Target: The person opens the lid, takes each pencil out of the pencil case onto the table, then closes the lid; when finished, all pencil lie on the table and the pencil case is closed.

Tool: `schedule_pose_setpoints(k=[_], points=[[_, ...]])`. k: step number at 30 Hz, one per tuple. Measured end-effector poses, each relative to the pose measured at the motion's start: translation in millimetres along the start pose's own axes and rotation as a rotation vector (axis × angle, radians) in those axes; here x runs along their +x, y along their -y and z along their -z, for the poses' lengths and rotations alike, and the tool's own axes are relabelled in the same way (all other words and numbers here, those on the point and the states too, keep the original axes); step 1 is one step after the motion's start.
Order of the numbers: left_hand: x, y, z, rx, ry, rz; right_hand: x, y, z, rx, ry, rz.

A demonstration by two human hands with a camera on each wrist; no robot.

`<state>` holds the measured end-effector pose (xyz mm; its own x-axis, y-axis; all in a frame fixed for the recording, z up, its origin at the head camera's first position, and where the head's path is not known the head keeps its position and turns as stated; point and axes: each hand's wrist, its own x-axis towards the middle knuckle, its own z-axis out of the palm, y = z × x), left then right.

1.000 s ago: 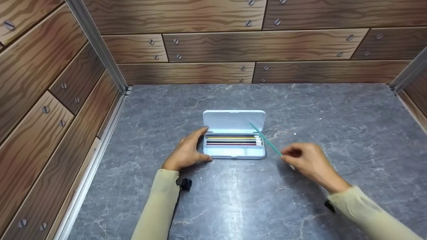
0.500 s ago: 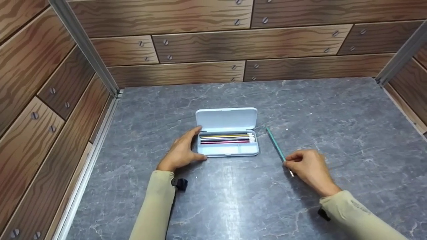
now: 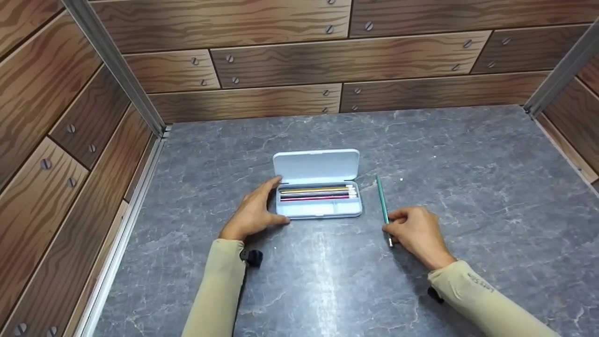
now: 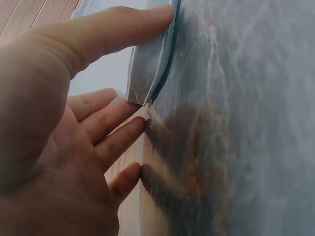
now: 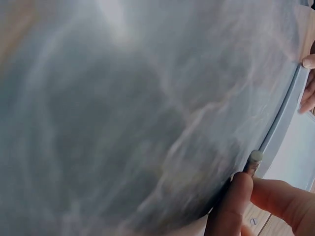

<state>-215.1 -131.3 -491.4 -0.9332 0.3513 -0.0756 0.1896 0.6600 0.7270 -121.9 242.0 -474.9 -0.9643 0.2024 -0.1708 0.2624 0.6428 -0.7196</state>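
Observation:
A light blue pencil case [image 3: 319,211] lies with its lid raised in the middle of the table, several pencils [image 3: 316,194] side by side in its rear compartment. My left hand [image 3: 251,211] holds the case's left end, thumb at the front corner and a finger at the back one; the left wrist view shows the thumb [image 4: 113,32] against the case's edge. Right of the case, my right hand [image 3: 414,231] pinches a green pencil [image 3: 381,196] near its eraser end, the other end directed away from me. In the right wrist view the eraser [image 5: 255,156] shows beyond the fingertips.
The grey marbled table [image 3: 468,187] is bounded by a wood-patterned back wall [image 3: 281,65] and side walls. The lifted lid [image 3: 316,165] stands along the case's rear edge. Small white specks lie on the table to the right.
My right hand has brought the green pencil down and away from over the case, turning it to point more straight ahead. The left hand stays at the case; the head view has shifted slightly.

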Motion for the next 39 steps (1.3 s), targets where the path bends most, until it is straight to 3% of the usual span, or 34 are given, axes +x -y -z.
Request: schedule_pose_setpoints(k=[14,23,39], points=[[-2.2,3.6,5.1,-0.007,-0.005,0.020,7.6,11.0,0.6,-0.010,0.021,0.064],[0.0,5.7,3.9,0.006,-0.006,0.008,29.0,32.6,3.1,-0.099,-0.086,0.299],[1.7,2.5,-0.1,-0.012,0.000,-0.007,79.9,60.6,-24.6,-0.129,0.076,0.641]])
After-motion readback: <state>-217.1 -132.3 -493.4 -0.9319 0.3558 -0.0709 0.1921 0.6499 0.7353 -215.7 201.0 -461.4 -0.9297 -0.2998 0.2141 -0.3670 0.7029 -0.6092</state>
